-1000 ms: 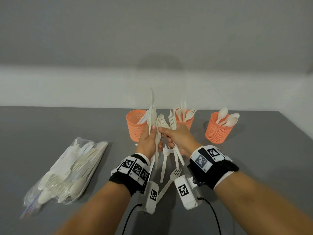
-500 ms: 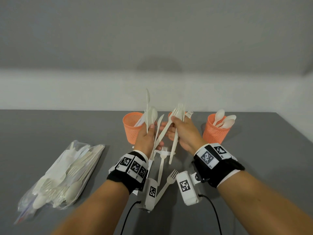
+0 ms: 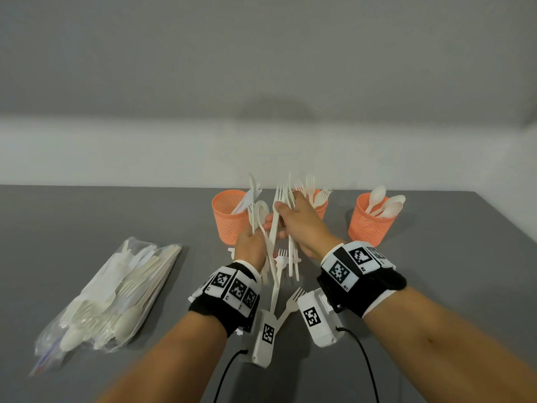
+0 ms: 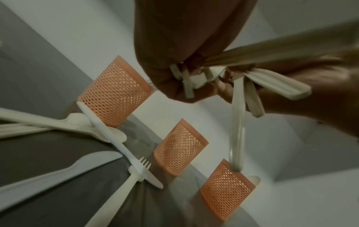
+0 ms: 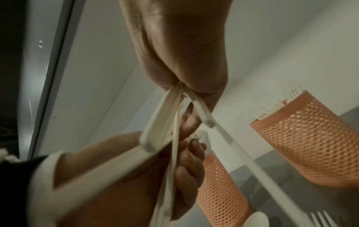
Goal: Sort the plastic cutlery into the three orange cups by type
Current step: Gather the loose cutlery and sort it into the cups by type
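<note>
We see the left hand (image 3: 250,246) with fingers curled round a cutlery bundle (image 3: 255,216); right hand (image 3: 302,225) pinches forks (image 3: 280,199) above the surface (image 3: 116,216). Three orange cups (image 3: 229,216) behind: left cup with knives, middle with forks, right with three spoons (image 3: 383,203).

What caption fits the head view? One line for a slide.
Right hand pulls forks from the bundle in the left hand, before three orange cups.

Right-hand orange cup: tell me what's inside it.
The right-hand orange cup holds white plastic spoons, bowls up above the rim; about four show. Their handles and anything lower are hidden behind the mesh wall.
</note>
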Demonstrator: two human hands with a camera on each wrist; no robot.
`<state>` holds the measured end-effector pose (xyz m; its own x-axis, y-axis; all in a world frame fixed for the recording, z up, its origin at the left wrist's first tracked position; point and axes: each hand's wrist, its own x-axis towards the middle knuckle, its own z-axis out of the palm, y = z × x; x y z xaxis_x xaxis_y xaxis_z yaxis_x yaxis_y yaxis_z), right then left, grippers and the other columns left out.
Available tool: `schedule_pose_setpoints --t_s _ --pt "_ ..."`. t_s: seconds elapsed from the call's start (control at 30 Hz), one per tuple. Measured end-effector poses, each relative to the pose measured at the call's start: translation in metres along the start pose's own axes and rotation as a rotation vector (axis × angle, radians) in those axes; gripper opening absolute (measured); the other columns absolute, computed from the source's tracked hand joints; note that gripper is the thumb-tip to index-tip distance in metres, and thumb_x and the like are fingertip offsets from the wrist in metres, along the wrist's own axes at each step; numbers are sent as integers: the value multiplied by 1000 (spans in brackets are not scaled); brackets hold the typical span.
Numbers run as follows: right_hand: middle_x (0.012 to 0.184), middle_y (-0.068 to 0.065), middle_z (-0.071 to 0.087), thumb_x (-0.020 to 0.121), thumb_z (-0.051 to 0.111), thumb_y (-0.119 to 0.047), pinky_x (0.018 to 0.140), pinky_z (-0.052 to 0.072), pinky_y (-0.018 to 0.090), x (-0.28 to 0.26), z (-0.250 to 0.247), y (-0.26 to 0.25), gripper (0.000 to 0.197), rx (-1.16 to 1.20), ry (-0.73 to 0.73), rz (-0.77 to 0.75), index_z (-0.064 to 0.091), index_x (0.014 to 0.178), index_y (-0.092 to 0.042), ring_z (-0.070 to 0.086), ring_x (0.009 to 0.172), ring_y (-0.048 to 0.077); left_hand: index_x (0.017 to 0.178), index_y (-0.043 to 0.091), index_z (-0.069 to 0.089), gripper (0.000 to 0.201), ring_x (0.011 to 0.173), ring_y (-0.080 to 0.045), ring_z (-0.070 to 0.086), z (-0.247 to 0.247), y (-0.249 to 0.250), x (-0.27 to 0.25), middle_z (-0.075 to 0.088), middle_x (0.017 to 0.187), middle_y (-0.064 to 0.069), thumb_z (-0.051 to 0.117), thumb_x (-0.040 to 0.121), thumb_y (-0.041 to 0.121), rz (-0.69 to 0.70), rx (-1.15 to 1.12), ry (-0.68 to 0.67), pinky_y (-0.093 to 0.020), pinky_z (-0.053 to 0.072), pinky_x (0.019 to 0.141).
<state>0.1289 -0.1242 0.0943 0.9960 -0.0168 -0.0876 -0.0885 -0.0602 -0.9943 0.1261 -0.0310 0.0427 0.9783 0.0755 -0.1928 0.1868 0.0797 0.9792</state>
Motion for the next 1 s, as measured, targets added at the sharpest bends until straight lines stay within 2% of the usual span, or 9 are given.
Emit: schedule_pose_setpoints --t_s 0.1,0.2,0.3,0.37,0.5,0.57,0.63,0.73,1.0 --pt "82 17 62 98 39 -13 58 56 33 -5 1 1 23 -27 -39 -8 37 118 -1 62 66 22 88 14 65 27 68 -28 58 -6 1 2 62 71 -8 39 87 10 -38 -16 35 -40 50 67" --pt "94 26 62 98 39 -13 46 52 23 -11 1 3 30 -75 -68 -7 32 126 -4 61 68 21 81 13 64 28 79 -32 61 -8 5 2 65 82 -16 37 84 6 -40 -37 20 -49 52 85" --pt "98 28 64 99 39 -13 43 51 20 -8 -1 3 32 -75 -55 -8 33 129 -3 61 65 19 94 10 66 28 85 -33 66 -9 7 3 69 88 -16 39 90 9 -28 -64 -42 -43 56 78" --pt "91 21 64 98 40 -14 55 59 31 -4 -3 5 27 -53 -44 8 38 123 -2 64 66 22 115 13 61 31 97 -28 67 -9 5 2 70 103 -12 37 96 15 2 -43 -88 -36 55 81" --pt "85 14 64 99 39 -13 61 60 37 3 -5 5 23 47 -37 46 41 119 -3 67 63 21 133 17 48 37 118 -39 54 -3 5 -4 61 125 -15 34 99 23 70 29 -60 -51 41 102" --pt "81 14 63 99 39 -13 52 59 32 6 -6 1 17 125 22 40 42 113 -4 67 60 20 130 15 50 36 114 -40 56 0 11 -4 62 123 -17 33 100 25 81 49 -24 -53 42 98" --pt "80 14 62 99 38 -13 47 56 28 14 -11 -6 9 226 104 33 40 106 -7 67 59 21 119 13 54 31 83 -24 63 0 16 -2 66 100 -8 33 100 25 68 53 1 -40 53 77" --pt "77 13 61 99 37 -11 50 56 29 36 -29 -21 5 394 225 -17 37 103 -7 65 52 16 91 16 50 19 42 -8 36 -4 19 4 47 70 0 34 100 23 3 -59 4 -18 30 39" --pt "60 1 49 89 56 -14 57 50 27 105 -64 -22 6 116 526 -320 50 89 -12 48 40 4 78 13 46 25 35 -5 32 -9 17 11 47 69 -3 36 100 22 -10 -141 -81 -16 25 36"
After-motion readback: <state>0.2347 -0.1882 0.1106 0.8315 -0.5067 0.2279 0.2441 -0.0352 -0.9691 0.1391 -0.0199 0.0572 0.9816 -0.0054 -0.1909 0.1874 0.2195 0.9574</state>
